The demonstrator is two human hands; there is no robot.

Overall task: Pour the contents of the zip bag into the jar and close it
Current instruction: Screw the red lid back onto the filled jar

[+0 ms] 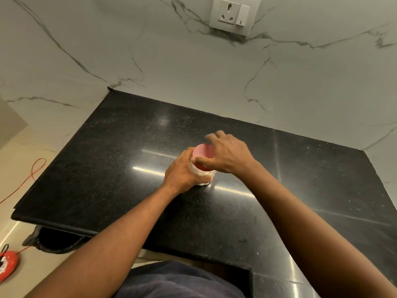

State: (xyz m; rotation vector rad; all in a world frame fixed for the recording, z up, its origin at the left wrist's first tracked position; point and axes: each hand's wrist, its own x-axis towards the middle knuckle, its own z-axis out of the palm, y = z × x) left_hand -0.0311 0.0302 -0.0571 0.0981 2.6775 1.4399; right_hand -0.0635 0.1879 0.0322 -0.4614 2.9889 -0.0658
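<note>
A small clear jar [203, 173] with a pink-red lid [204, 152] stands upright near the middle of the black granite counter [111, 151]. My left hand [184, 171] wraps around the jar's body from the left. My right hand [225, 154] rests over the lid from the right, with fingers and thumb curled on its rim. The jar's contents are mostly hidden by my hands. No zip bag is in view.
A white marble wall [193, 67] rises behind the counter and carries a socket and switch plate [235, 15]. On the floor at the left lie an orange cable [32, 175] and a red extension reel [8, 263]. A dark bin [55, 239] sits under the counter's left edge.
</note>
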